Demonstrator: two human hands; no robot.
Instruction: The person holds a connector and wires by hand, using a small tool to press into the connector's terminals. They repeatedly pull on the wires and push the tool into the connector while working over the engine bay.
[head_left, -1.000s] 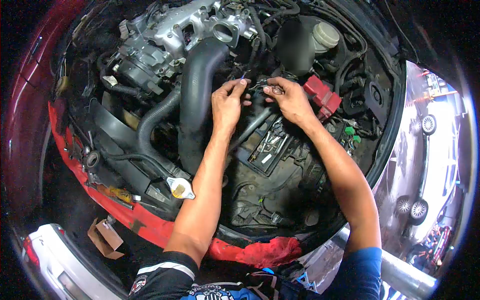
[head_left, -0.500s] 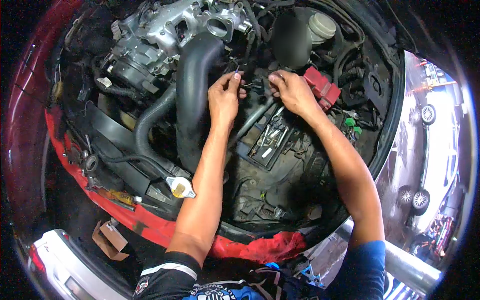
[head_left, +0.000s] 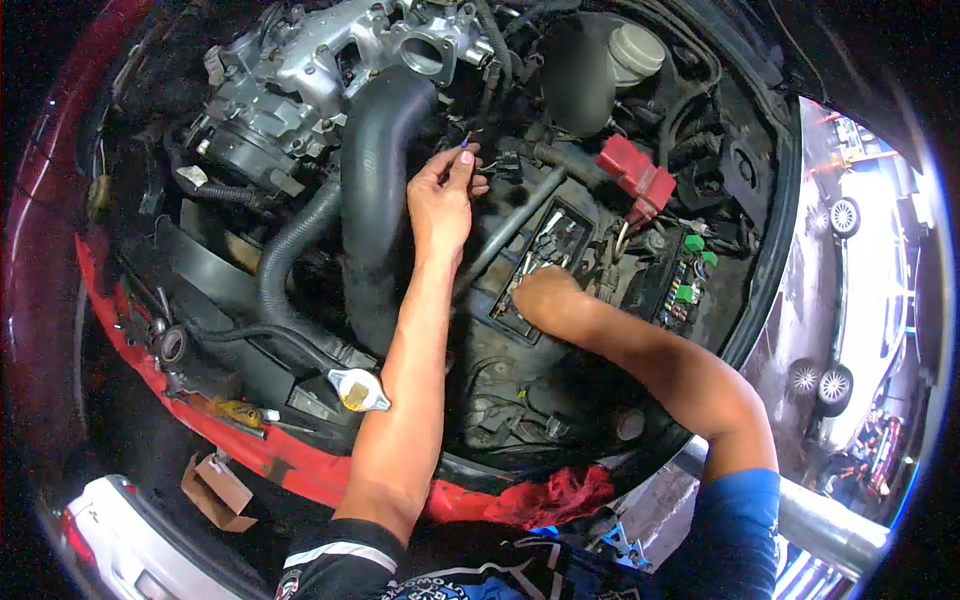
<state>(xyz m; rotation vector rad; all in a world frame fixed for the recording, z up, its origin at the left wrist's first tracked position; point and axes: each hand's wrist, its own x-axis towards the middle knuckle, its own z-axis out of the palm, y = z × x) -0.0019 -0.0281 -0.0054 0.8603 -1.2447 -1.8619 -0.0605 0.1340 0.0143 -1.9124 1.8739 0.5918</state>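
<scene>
My left hand [head_left: 443,200] is closed in a pinch beside the fat black hose, near the engine. Between its thumb and finger sits a thin wire with a small purple-blue piece [head_left: 464,143] at its end. Just right of these fingers is a black connector [head_left: 508,165]. My right hand [head_left: 548,300] reaches down into a black tray [head_left: 518,335] holding loose metal parts and sockets [head_left: 556,235]. Its knuckles face up, and its fingertips are hidden, so what they touch cannot be seen.
The black hose [head_left: 375,200] and silver intake manifold [head_left: 335,65] stand to the left. A red terminal cover [head_left: 637,180] and the open fuse box [head_left: 678,290] lie to the right. The radiator cap [head_left: 358,390] sits beside my left forearm. A red cloth [head_left: 565,495] covers the front edge.
My right hand has left the spot beside my left hand and moved down into the tray. My left hand keeps its pinch in nearly the same place. The view has shifted slightly.
</scene>
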